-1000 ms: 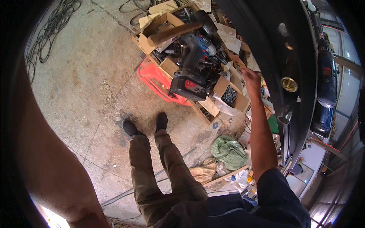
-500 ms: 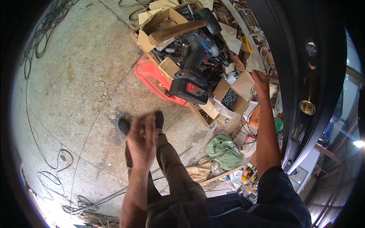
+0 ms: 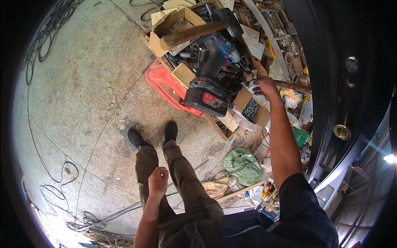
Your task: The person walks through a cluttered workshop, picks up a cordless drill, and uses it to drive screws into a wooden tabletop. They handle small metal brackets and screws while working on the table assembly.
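Observation:
My left hand [image 3: 158, 182] is closed in front of my legs, and a small pale bit shows at its fingertips, too small to name. Over the right edge of the crowded wooden tool tray [image 3: 168, 63], my right hand [image 3: 268, 89] reaches in with its fingers apart and slightly bent. I see nothing held in it. Below its fingers stands an open cardboard box of screws [image 3: 250, 109]. To its left lies a blue and black cordless power tool [image 3: 215, 58] with a large battery [image 3: 205, 100]. A hammer with a wooden handle [image 3: 192, 35] lies across the tray.
A red plastic stool [image 3: 165, 82] shows under the tray. A black metal beam [image 3: 331, 82] with bolt holes rises close on my right. Nearby lie a green sack [image 3: 242, 166] and mixed clutter. Cables [image 3: 51, 33] coil on the concrete floor at left.
My right hand has moved left from beside the beam to the tray, its fist loosening into spread fingers. My left hand has dropped toward my legs and closed. The view has shifted slightly.

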`<state>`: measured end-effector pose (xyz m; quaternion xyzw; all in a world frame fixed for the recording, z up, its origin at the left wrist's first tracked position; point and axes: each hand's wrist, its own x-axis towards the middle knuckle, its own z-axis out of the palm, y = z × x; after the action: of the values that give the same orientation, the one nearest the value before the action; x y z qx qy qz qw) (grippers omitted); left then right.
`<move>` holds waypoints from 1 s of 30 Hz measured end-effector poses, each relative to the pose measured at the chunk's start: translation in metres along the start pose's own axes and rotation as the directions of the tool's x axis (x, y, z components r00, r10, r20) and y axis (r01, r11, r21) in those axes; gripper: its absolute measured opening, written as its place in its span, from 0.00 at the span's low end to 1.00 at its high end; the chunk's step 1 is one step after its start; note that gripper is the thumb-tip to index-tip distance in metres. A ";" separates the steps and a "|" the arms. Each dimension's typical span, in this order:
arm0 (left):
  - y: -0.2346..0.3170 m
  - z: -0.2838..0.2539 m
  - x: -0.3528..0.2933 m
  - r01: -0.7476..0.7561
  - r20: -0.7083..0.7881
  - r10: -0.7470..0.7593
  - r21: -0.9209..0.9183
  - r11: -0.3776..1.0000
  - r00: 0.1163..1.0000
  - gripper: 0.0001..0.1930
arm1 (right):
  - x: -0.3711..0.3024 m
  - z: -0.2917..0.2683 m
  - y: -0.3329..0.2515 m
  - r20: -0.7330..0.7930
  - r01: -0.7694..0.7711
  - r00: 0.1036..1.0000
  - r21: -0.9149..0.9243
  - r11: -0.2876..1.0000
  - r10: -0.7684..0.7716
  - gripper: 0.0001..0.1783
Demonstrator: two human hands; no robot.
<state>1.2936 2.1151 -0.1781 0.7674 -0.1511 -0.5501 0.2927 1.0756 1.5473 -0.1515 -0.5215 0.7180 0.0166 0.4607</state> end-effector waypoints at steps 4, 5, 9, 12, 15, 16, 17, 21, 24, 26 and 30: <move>-0.044 0.004 -0.004 0.110 -0.015 -0.110 0.033 0.993 0.994 0.10 | 0.034 0.011 0.009 -0.075 -0.069 0.994 0.086 0.994 0.075 0.11; -0.053 0.005 -0.003 0.143 -0.010 -0.142 0.052 0.988 0.990 0.10 | 0.043 0.005 0.022 -0.081 -0.061 0.994 0.149 0.987 0.073 0.10; -0.076 0.010 -0.007 0.176 -0.016 -0.175 0.073 0.982 0.984 0.11 | 0.043 -0.005 0.036 -0.119 -0.019 0.992 0.214 0.977 0.045 0.06; -0.085 0.014 -0.011 0.135 -0.041 -0.132 0.074 0.988 0.990 0.12 | 0.024 -0.021 0.055 -0.175 0.161 0.978 0.260 0.952 -0.117 0.09; -0.094 0.014 -0.022 0.136 -0.063 -0.131 0.078 0.988 0.989 0.13 | -0.023 0.005 0.033 -0.339 0.380 0.895 0.238 0.894 -0.290 0.16; -0.098 0.016 -0.021 0.166 -0.029 -0.164 0.077 0.983 0.986 0.13 | -0.029 0.002 0.034 -0.360 0.412 0.882 0.275 0.869 -0.305 0.20; -0.102 0.017 -0.020 0.197 0.003 -0.198 0.077 0.977 0.980 0.14 | -0.035 0.001 0.036 -0.340 0.431 0.880 0.273 0.860 -0.333 0.20; -0.112 0.023 -0.021 0.192 0.012 -0.193 0.068 0.979 0.981 0.14 | -0.041 -0.005 0.039 -0.248 0.462 0.880 0.244 0.853 -0.405 0.21; -0.101 0.022 -0.019 0.099 -0.008 -0.098 0.097 0.990 0.995 0.15 | -0.041 -0.004 0.034 -0.195 0.413 0.907 0.222 0.883 -0.374 0.21; -0.105 0.023 -0.018 0.106 -0.008 -0.106 0.121 0.987 0.994 0.16 | -0.047 0.002 0.022 -0.142 0.377 0.925 0.259 0.889 -0.351 0.22; -0.105 0.023 -0.014 0.183 0.029 -0.185 0.071 0.981 0.982 0.16 | -0.054 0.011 0.002 0.005 0.293 0.953 0.231 0.928 -0.303 0.25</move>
<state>1.2582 2.1990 -0.2372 0.7776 -0.1033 -0.5830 0.2114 1.0830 1.5934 -0.1222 -0.5677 0.6181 -0.1253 0.5291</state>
